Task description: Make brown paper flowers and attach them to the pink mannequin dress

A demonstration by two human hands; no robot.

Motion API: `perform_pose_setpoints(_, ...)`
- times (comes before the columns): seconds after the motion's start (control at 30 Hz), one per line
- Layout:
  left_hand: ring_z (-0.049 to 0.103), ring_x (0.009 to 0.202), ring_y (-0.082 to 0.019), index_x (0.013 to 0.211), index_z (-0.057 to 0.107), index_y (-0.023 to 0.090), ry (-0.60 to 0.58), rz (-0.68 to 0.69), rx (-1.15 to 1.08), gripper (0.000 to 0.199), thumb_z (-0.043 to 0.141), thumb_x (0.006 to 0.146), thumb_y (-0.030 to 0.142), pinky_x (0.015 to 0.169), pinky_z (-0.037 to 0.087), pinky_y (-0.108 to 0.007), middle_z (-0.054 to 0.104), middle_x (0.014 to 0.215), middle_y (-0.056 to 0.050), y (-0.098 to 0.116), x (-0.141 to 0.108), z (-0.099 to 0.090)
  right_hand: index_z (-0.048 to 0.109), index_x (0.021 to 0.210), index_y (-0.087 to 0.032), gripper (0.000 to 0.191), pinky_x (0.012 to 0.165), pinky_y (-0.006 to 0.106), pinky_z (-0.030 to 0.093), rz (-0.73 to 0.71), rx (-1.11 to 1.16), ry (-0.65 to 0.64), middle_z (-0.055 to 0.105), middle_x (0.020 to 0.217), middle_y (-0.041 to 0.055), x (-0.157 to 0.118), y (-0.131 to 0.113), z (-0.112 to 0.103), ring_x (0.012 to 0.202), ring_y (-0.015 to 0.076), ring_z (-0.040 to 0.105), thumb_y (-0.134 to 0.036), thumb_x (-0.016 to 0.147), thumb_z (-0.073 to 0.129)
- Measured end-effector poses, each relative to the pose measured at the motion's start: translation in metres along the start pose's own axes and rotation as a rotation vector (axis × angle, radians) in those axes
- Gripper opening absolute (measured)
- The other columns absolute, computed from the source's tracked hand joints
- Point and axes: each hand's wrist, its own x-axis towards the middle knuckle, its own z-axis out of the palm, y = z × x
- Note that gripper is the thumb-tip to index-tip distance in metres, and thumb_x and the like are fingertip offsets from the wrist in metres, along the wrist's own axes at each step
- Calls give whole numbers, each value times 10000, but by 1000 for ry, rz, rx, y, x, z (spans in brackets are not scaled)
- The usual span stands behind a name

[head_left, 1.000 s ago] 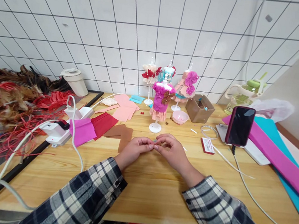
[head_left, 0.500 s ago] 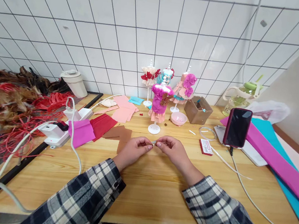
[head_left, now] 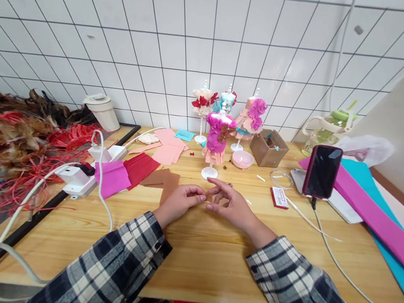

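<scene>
My left hand (head_left: 184, 200) pinches a small piece of brown paper (head_left: 209, 198) between thumb and fingers. Right across from it, my right hand (head_left: 231, 206) has its thumb and index finger spread apart around the piece; whether they touch it I cannot tell. Just behind my hands stands a miniature dress form (head_left: 215, 141) with a magenta top, a brown flower and a peach skirt. To the left of my left hand lie flat brown paper pieces (head_left: 162, 178). A small white scrap (head_left: 248, 201) lies beside my right hand.
More dress forms (head_left: 204, 104) stand near the tiled wall, by a pink bowl (head_left: 242, 159) and a brown box (head_left: 269, 150). A propped phone (head_left: 322, 172) and long coloured paper (head_left: 373, 216) are right. Power strips (head_left: 79, 182), cables and feathers (head_left: 5, 129) are left.
My right thumb and index finger have spread apart from their pinch. The brown piece now shows between my hands, and a white scrap has appeared on the table beside my right hand.
</scene>
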Motion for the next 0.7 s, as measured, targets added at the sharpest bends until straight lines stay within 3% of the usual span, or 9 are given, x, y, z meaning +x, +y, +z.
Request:
perform_pose_setpoints(0.13,509,644,-125,718,649,132,-43,-25,-6,291,691,694,419,654,385,-243,599,672,3,-1,-1,0,707,971,-190,322,658,250,478,2,-65,24,671,872,37,2,3,-1,685,110,561,-326,680,724)
perform_pose_setpoints(0.27,497,661,-120,772,664,122,-61,-34,12,303,674,708,418,653,371,-235,605,709,-5,0,-1,1,712,832,-165,245,667,267,490,82,84,73,694,796,48,4,7,-3,690,134,604,-356,678,719)
perform_pose_setpoints(0.33,488,651,-116,768,659,120,-63,-31,25,305,673,705,418,640,361,-231,600,701,-3,0,-1,0,706,860,-161,278,658,261,491,93,111,82,691,789,46,5,8,-5,681,131,607,-355,663,730)
perform_pose_setpoints(0.43,471,618,-110,735,650,118,-79,-32,49,314,671,699,430,608,343,-226,580,654,6,-1,0,0,646,1104,-183,492,654,251,488,82,129,49,686,899,44,4,8,-6,668,109,596,-342,649,746)
perform_pose_setpoints(0.5,475,611,-112,725,650,120,-73,-38,46,322,670,695,441,601,344,-227,579,644,5,-1,0,0,621,1162,-188,563,639,245,481,88,113,-6,683,962,50,4,8,-6,644,95,581,-346,638,757)
perform_pose_setpoints(0.57,487,618,-117,718,652,123,-62,-43,29,326,673,689,446,605,356,-228,588,656,1,-1,-1,0,665,1090,-171,503,620,244,473,100,71,-37,693,936,54,3,8,-5,627,97,573,-361,635,759)
perform_pose_setpoints(0.7,501,624,-121,729,656,124,-72,-44,38,315,659,711,439,615,386,-233,591,659,-2,-1,-1,0,724,890,-172,290,652,265,487,80,8,32,707,832,53,4,9,-3,684,138,611,-376,684,715)
